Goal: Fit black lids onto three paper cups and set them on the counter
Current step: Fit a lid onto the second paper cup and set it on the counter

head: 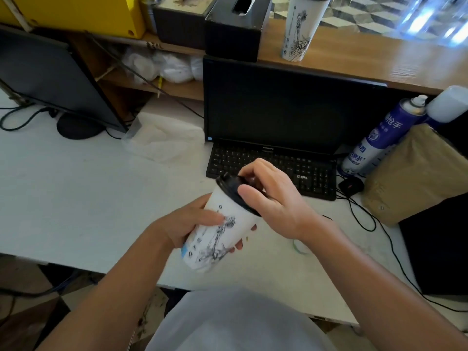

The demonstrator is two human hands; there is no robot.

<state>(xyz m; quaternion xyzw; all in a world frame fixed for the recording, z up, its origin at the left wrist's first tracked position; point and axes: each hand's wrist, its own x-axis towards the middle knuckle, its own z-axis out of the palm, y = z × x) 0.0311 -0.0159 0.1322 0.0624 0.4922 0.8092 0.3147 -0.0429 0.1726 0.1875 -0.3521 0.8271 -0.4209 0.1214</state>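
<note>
Now left hand [188, 225] grips paper cup [220, 229]; right fingers [255, 168] press black lid [231, 187].

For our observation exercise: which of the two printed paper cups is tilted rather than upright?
The held cup, gripped by the left hand, right hand on its black lid. The other cup stands upright on the wooden counter.

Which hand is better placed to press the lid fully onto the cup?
The right hand: its fingers curl over the black lid, while the left hand holds the cup by its body.
</note>
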